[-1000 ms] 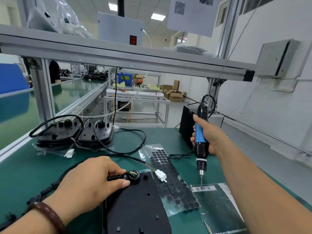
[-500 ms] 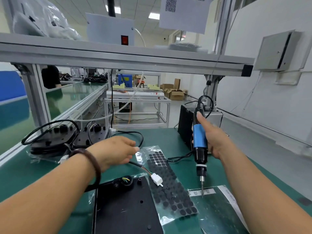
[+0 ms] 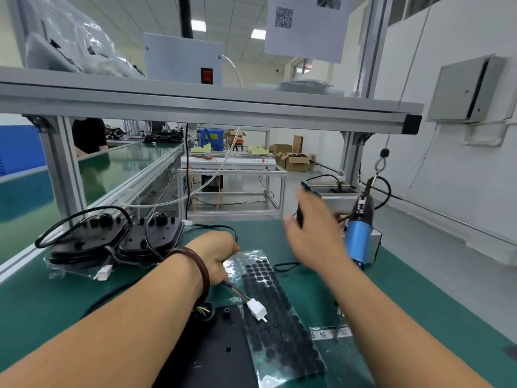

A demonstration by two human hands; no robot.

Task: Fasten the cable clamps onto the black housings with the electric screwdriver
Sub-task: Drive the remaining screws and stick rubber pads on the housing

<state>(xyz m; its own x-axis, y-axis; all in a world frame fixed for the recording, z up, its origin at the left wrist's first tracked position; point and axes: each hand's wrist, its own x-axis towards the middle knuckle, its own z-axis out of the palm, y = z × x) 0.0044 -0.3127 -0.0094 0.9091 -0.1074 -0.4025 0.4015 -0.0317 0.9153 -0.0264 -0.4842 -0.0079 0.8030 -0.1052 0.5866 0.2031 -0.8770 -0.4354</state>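
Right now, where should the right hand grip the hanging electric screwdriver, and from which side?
Wrap the blue barrel of the electric screwdriver from its left, where the open right hand is. It hangs near upright, cord on top; the barrel is its widest straight section.

No words or numbers could be read. A QR code (image 3: 284, 17) was printed near the top of a white paper sheet (image 3: 307, 43) hanging overhead. A white label strip (image 3: 331, 332) on a clear plastic bag (image 3: 344, 362) lying on the green surface (image 3: 42, 303) carried dark characters, too blurred to make out. Faint white marks at the left edge of a blue panel (image 3: 19, 149) were likewise illegible
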